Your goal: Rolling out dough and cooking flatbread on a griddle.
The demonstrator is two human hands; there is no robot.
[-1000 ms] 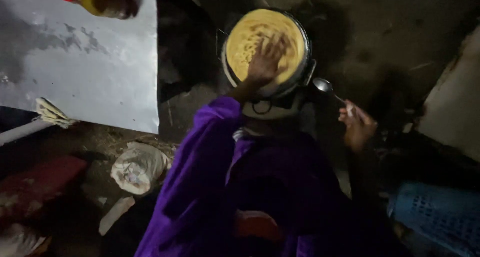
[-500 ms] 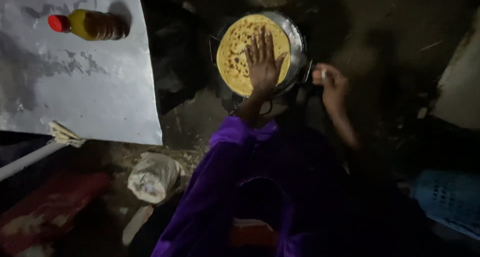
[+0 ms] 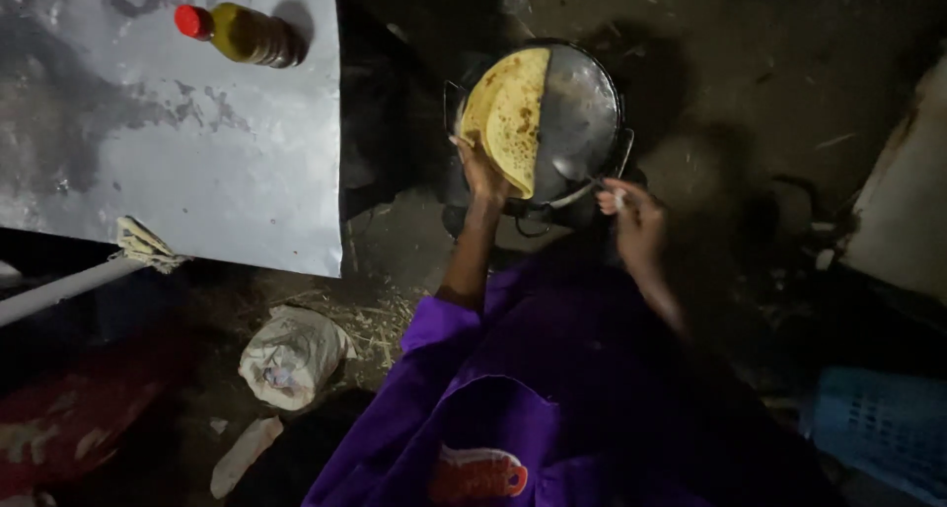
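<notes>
Lifting the flatbread (image 3: 505, 117) off the right half of the pan (image 3: 582, 112), our left hand (image 3: 480, 172) now grips its folded edge while the right hand (image 3: 631, 211) seems closed on a spoon handle.

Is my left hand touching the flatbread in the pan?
Touching. The head view shows the left hand gripping the folded flatbread at its lower edge, over the pan.

A loose purple garment (image 3: 493, 408) is worn, with a wide sleeve (image 3: 434, 325) ended above the left forearm, which is left bare. An orange patch (image 3: 478, 475) is seen low on the garment's front.
</notes>
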